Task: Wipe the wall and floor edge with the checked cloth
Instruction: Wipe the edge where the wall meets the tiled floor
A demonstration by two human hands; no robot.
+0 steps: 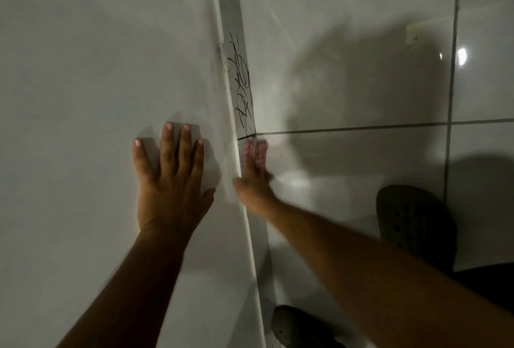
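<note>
1. Your left hand [172, 178] lies flat on the smooth white wall [91, 75], palm down, fingers spread apart and gripping nothing; the nails are painted pale pink.
2. Your right hand [254, 185] reaches down to the narrow grey skirting strip [236, 14] that runs along the foot of the wall, just right of the left hand. It is blurred, so you cannot tell how far the fingers are curled, but it presses on the pink-and-white checked cloth [255, 153].
3. The checked cloth sits under and ahead of the right fingertips, against the skirting strip where it meets the glossy white tiled floor [361, 91]. It lies just on the near side of the dark grout line [361, 127] that crosses the floor from left to right.
4. Black scribbled pen marks [242, 86] cover the skirting strip on the far side of the cloth, starting close beyond it and running away from you.
5. A second dark grout line runs near to far at the right side of the floor, and a bright spot of light reflects just right of it.
6. Two dark perforated clog shoes are in view: one [414, 222] on the floor at the right, well apart from the cloth, and one [300, 328] at the near edge, beside the skirting strip.
</note>
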